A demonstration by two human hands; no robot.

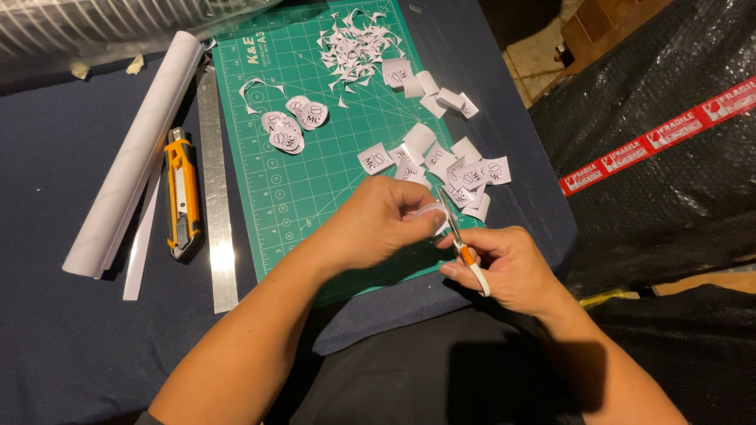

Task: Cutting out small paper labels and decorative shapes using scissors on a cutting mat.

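Note:
My left hand [378, 224] pinches a small white paper piece [429, 212] over the near edge of a green cutting mat [315, 181]. My right hand [512, 267] grips small scissors [461, 244] with orange and white handles, blades up against that paper. Just beyond my hands lies a pile of square printed paper pieces [461, 173]. A few round cut-out pieces [291, 126] sit on the mat's left part. White paper scraps [354, 43] are heaped at the mat's far end.
Left of the mat lie a steel ruler [216, 205], an orange utility knife [181, 193] and a rolled white paper sheet [134, 153], all on a dark blue cloth [63, 338]. Black wrapped bundles with red tape [654, 142] stand to the right.

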